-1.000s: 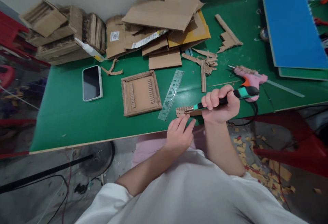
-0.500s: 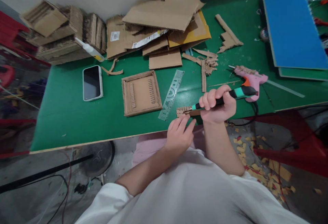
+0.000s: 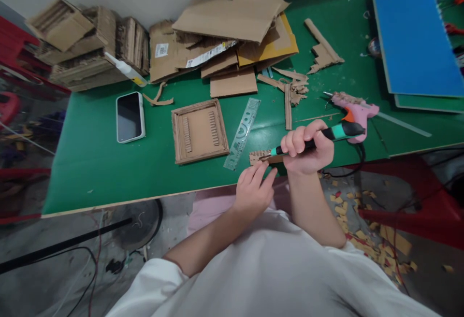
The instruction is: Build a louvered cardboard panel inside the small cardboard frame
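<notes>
My right hand (image 3: 308, 147) is closed around a black and teal handled tool (image 3: 340, 131), whose thin tip reaches down-left to a small corrugated cardboard piece (image 3: 255, 155) at the table's front edge. On the near side of that piece lies my left hand (image 3: 255, 186), its fingertips against the cardboard and its fingers partly spread. A clear ruler (image 3: 242, 133) rests just left of the piece. Left of the ruler is a square cardboard frame (image 3: 199, 132) with two ridged strips inside.
On the green table (image 3: 97, 162) are a phone (image 3: 129, 117), a pink glue gun (image 3: 355, 109), cardboard sheets (image 3: 228, 20), stacked cardboard (image 3: 83, 51), a white bottle (image 3: 126, 70), scraps (image 3: 322, 56) and a blue notebook (image 3: 415, 39). A red chair (image 3: 427, 201) stands at right.
</notes>
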`<state>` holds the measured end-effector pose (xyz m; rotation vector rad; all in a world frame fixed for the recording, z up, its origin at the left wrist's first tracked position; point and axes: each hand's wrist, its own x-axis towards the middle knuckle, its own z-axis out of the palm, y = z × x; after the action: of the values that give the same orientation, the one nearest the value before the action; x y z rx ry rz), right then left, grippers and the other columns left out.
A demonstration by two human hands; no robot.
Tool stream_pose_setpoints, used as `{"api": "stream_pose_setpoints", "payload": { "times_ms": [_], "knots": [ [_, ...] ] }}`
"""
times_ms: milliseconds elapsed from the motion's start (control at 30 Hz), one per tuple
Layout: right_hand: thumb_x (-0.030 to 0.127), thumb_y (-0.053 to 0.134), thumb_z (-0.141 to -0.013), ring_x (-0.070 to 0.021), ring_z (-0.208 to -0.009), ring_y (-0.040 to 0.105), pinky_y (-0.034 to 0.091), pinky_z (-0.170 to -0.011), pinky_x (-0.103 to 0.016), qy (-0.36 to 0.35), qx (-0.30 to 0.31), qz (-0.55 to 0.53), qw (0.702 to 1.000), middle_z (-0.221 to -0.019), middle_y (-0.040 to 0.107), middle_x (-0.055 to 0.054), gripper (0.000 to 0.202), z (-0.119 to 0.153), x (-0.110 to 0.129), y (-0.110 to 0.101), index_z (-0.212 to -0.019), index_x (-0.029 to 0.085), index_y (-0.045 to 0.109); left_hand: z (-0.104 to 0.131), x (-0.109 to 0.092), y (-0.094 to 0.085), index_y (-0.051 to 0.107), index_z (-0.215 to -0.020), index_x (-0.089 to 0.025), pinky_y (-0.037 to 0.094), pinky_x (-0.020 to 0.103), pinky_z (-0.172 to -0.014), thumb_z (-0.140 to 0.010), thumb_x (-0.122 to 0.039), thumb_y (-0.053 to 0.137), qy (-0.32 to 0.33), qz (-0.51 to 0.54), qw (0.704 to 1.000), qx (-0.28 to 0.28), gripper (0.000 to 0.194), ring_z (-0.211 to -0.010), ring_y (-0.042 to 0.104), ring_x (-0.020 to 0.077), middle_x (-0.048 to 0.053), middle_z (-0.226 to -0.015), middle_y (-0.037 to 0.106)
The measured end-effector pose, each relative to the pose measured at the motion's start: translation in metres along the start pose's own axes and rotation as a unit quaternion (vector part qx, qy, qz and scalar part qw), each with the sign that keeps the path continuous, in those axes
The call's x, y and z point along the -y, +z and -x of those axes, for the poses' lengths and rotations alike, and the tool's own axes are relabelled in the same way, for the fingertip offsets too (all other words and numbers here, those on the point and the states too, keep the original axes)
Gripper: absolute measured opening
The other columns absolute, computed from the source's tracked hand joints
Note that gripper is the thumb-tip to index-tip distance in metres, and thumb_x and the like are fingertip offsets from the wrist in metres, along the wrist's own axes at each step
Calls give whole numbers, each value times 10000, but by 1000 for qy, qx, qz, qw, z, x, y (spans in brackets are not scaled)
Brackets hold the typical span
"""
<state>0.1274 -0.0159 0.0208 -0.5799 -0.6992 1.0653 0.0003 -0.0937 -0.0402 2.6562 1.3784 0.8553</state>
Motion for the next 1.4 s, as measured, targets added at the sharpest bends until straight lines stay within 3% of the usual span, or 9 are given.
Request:
{"api": "stream_pose_setpoints", "payload": {
  "times_ms": [400,1067,1400],
  "knots": [
    [271,528,-736,-62,-277,319,347,-313,-189,-18,40,-34,998,-362,351,90,225,0,-3,-3,-564,201,400,-1,-1,-1,597,-1107,-191,384,343,-905,-784,-166,486,-5,1,1000,-3,343,-1100,497,220,92,-1165,584],
    [346,533,-727,-48,-287,305,331,-329,-178,-2,-7,-21,1000,-379,336,96,278,-4,4,-7,-561,200,363,-1,0,1,591,-1110,-181,389,346,-905,-772,-156,505,2,1,1000,-9,350,-1104,495,220,96,-1174,581],
    [367,533,-735,-50,-283,295,323,-320,-183,-1,-1,-5,1000,-376,322,99,292,-1,0,-4,-570,206,353,-1,0,2,601,-1096,-189,393,344,-896,-775,-155,499,1,-5,1000,-17,339,-1093,501,218,93,-1160,588]
  ]
}}
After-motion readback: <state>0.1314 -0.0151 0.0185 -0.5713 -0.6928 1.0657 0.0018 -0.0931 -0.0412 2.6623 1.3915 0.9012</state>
